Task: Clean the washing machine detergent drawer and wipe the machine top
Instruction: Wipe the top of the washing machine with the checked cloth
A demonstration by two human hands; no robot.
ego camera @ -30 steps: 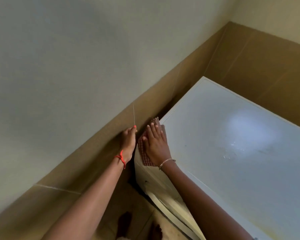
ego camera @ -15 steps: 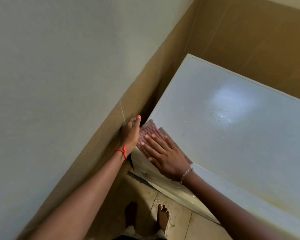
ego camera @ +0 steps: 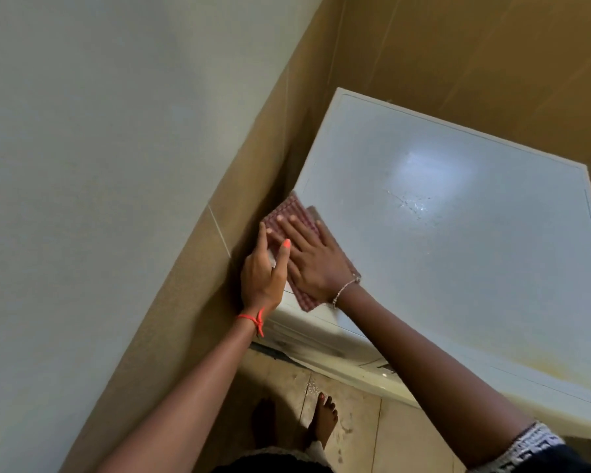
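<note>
The white washing machine top [ego camera: 458,250] fills the right half of the head view, with a shiny patch and small wet marks near its middle. A folded red-checked cloth [ego camera: 289,208] lies on its front left corner. My right hand [ego camera: 309,259] presses flat on the cloth with fingers spread. My left hand [ego camera: 263,271] sits at the machine's left edge beside the cloth, fingers straight, thumb over the corner. The detergent drawer front [ego camera: 307,339] shows below the top edge.
A pale wall with a tan tiled band [ego camera: 185,302] runs close along the machine's left side, leaving a narrow gap. Tan tiles [ego camera: 475,63] stand behind the machine. My bare feet [ego camera: 325,421] are on the tiled floor below.
The cloth and my right hand slid further onto the top's front left corner. My left hand moved from the wall onto the machine's edge. The view tilted down.
</note>
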